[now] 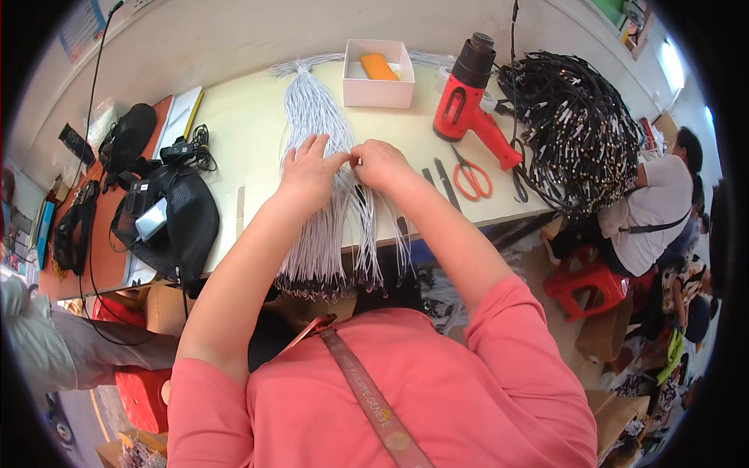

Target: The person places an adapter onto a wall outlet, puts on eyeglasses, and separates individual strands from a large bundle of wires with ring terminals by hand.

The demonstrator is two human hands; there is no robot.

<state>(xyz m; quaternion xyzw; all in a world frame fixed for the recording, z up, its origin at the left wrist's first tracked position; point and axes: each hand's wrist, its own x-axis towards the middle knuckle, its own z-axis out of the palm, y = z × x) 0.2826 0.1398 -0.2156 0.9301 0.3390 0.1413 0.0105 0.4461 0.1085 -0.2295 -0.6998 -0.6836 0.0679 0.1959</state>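
Note:
A thick bundle of thin white wires [316,101] lies across the table and hangs over its front edge, with dark tips at the lower ends. My left hand [310,175] rests on the bundle, fingers spread and thumb reaching toward my other hand. Beside it, my right hand [382,165] is closed in a pinch at the bundle's right side. A small dark bit shows at its fingertips, too small to name. Below that hand, a few wires with black sections [365,214] hang apart from the main bundle.
Right of my hands lie orange-handled scissors [473,178], a dark flat strip [447,184] and a red heat gun [472,101]. Black cables [573,129] are heaped at the right end. A white box [378,95] stands behind; a black mesh bag [187,218] sits left. People sit on both sides.

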